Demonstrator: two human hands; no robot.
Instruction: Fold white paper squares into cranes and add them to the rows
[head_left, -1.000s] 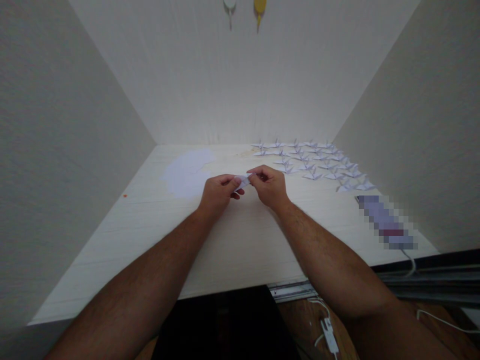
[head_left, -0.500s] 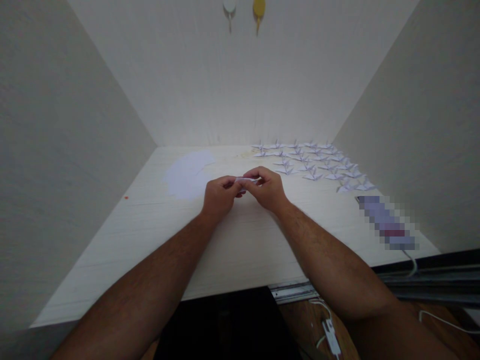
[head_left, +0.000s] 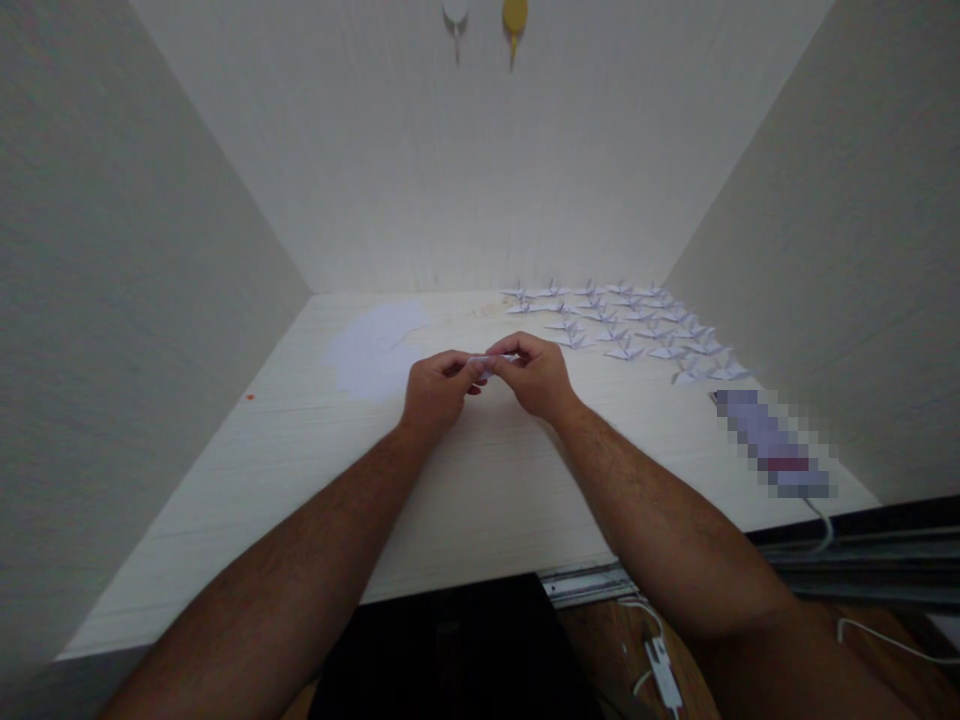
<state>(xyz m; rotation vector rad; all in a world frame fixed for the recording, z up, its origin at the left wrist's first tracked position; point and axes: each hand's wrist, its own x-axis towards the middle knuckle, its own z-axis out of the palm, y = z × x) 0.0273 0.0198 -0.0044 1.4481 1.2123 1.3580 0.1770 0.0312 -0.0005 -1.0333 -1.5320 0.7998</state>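
Between my two hands, just above the middle of the table, is a small piece of folded white paper (head_left: 481, 367). My left hand (head_left: 438, 392) pinches its left end between thumb and fingers. The right end is gripped by my right hand (head_left: 535, 374), thumb on the near side. My fingers cover much of the paper, so its exact folded form is hidden. Beyond my right hand, several white paper cranes (head_left: 611, 332) stand in rows. Left of my left hand lies a spread of loose white paper sheets (head_left: 375, 350).
A blurred-out device (head_left: 772, 440) with a white cable (head_left: 825, 530) lies at the table's right edge. A small orange speck (head_left: 250, 397) is on the left. Walls enclose the white table (head_left: 300, 470) on three sides. Two hooks, one yellow (head_left: 515, 18), hang on the back wall.
My hands stay in nearly the same place, still pinching the folded paper. The paper's visible part has shifted slightly between my thumbs. The view has moved a little.
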